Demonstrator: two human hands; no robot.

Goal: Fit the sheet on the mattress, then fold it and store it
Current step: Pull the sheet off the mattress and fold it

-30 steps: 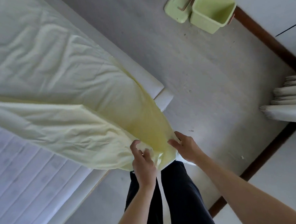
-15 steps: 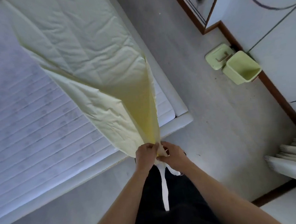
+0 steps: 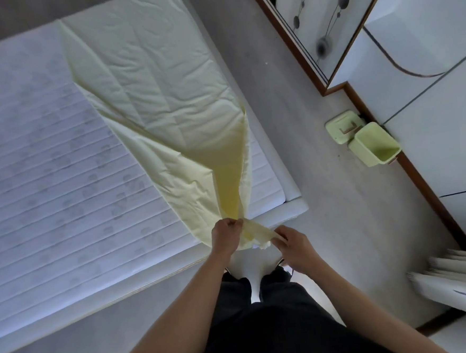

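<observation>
Here the pale yellow cotton sheet (image 3: 153, 80) lies partly spread over the far right part of the white quilted mattress (image 3: 41, 167), with one long fold drawn off toward the near corner, where it narrows into a gathered point between the person's hands. The left hand (image 3: 226, 236) is curled tightly round the bunched cloth just at the mattress's near edge. The right hand (image 3: 294, 243), a little to the right and nearer, pinches a strip of the same hem, so that a short band of fabric is stretched between the two hands. Most of the mattress to the left is bare.

The sheet looks thin, light and entirely limp; it creases readily and hangs wherever it is not held up, so it will sag and twist rather than keep a shape. It seems dry and not slippery, and a firm pinch should hold it. It is best taken at the hem or at a corner, where the edge gives a straight line to follow, and not in the loose middle, which only bunches. To bring it square I judge the hands would need to work apart along the edge until the corner is found.

On the floor to the right, against the wall, stands a light green plastic bin (image 3: 373, 146) with its lid (image 3: 343, 127) lying just beside it.
</observation>
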